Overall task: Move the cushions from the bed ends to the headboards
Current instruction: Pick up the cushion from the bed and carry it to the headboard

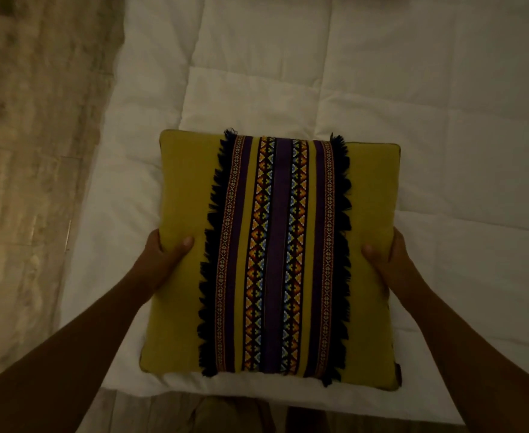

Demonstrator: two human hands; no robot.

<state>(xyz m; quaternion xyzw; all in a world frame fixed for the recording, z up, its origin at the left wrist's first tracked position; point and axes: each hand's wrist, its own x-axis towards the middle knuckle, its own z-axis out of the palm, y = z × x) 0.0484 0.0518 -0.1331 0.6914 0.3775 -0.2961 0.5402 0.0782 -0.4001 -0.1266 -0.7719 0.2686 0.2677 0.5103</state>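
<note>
The square mustard-yellow fabric cushion [272, 260], with a striped band and dark fringe down its middle, is gripped by 2 hands. The left hand [163, 260] squeezes its left edge and the right hand [385, 264] squeezes its right edge, thumbs on top and the other fingers hidden underneath. It sits at the foot end of the white quilted bed [413, 120] (I cannot tell if it is lifted yet). The band points straight up the bed, away from the person. The headboard is not in view, so the carrying seems only just started.
</note>
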